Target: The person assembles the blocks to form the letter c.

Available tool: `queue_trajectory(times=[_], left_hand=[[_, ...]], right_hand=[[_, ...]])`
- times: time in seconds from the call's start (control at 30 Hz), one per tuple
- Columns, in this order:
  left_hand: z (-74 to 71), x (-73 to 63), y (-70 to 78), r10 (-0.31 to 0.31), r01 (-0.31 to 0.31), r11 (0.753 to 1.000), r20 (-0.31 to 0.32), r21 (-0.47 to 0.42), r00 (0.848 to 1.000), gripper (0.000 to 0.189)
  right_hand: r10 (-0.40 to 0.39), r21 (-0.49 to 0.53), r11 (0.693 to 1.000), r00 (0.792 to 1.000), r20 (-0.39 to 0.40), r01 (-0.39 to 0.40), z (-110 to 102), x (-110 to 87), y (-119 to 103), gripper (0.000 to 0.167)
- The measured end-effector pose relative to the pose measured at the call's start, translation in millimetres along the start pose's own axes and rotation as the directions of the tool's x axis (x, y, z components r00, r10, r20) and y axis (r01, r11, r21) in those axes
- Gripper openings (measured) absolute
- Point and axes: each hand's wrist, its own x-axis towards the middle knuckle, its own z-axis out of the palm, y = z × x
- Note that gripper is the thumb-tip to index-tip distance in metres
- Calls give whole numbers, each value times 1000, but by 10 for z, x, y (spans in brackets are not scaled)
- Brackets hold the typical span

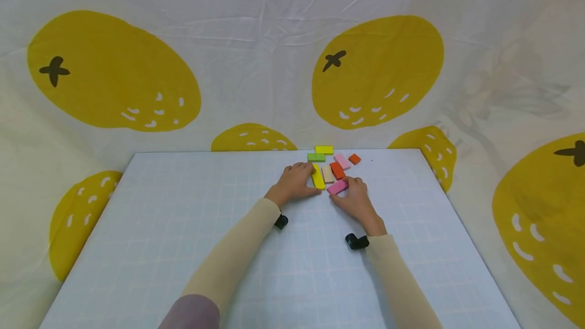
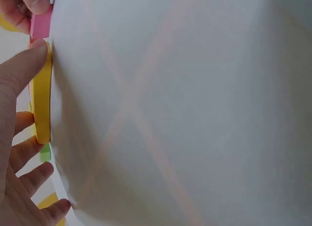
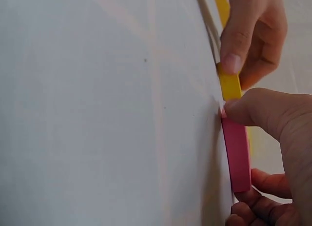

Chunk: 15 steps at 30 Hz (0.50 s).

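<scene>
My left hand [image 1: 296,182] pinches a long yellow block [image 1: 318,177] lengthwise, with the thumb at its near end and a finger at its far end. In the left wrist view the same yellow block [image 2: 43,96] lies low against the table. My right hand [image 1: 357,201] pinches a bright pink block [image 1: 337,187] end to end between thumb and fingers. The right wrist view has this pink block [image 3: 238,155] close to the yellow block [image 3: 230,86]. Between the hands lie a plain wooden block [image 1: 327,174] and a red-orange block [image 1: 337,170].
Behind the hands are a green block [image 1: 316,157], another yellow block [image 1: 324,150] at the table's back edge, a light pink block [image 1: 342,161] and a small orange-red piece [image 1: 354,159]. A pale checked cloth covers the table [image 1: 183,248]. A fruit-print curtain [image 1: 256,75] hangs around it.
</scene>
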Motion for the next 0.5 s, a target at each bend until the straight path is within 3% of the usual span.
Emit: queue_trajectory(times=[0.27,0.5], left_hand=[[8,-41,16,-53,53,995,2,-84,999,96],[75,-62,21,-111,104,978,-28,-180,993,100]], right_hand=[[10,22,1000,1000,-13,-10,18,2,5,76],[36,60,998,999,-33,-34,42,4,11,73]])
